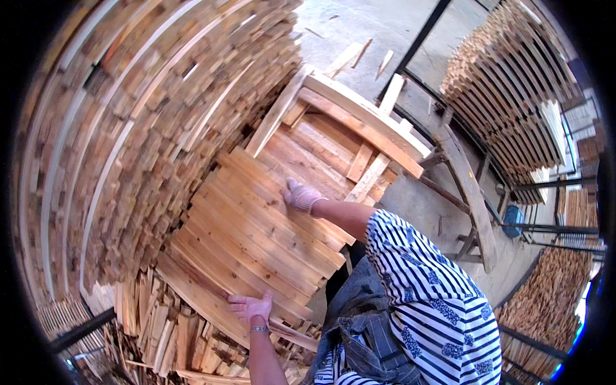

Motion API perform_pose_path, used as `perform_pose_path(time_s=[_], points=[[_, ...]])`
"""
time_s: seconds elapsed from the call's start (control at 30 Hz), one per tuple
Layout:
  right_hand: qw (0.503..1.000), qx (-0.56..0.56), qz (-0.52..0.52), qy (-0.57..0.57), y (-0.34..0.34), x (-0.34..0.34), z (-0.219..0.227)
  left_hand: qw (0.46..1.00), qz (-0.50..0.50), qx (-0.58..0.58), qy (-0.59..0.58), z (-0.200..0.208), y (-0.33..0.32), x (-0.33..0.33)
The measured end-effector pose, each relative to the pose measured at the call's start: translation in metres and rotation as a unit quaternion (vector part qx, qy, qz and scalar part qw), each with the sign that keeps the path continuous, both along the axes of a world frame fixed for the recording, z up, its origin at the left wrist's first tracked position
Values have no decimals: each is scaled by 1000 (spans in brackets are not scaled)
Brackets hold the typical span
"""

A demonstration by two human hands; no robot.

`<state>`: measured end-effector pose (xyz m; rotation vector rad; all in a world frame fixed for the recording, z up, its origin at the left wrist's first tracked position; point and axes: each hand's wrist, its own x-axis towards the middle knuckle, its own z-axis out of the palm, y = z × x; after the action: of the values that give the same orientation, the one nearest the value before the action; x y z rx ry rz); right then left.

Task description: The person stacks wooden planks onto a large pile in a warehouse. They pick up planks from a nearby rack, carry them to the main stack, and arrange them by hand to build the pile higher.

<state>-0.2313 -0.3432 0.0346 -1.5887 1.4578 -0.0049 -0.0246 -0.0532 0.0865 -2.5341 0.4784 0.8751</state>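
In the head view, a row of flat wooden boards (247, 224) is laid side by side across the centre, the left hand (251, 307) being placed near their lower end with fingers spread and thumb apart. The gloved right hand (301, 196) is placed over their upper part, its finger closure cannot be told, and the upper left is filled by stacked timber (160, 122).
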Motion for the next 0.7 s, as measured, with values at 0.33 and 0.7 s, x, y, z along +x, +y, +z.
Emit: perform_pose_path(time_s=[0.33,0.7], points=[[969,-231,31,75,-110,-153,76,957,-29,-280,-74,-20,-2,-18],[987,-91,21,134,-230,-238,33,637,323,-475,515,-53,-367,-311]])
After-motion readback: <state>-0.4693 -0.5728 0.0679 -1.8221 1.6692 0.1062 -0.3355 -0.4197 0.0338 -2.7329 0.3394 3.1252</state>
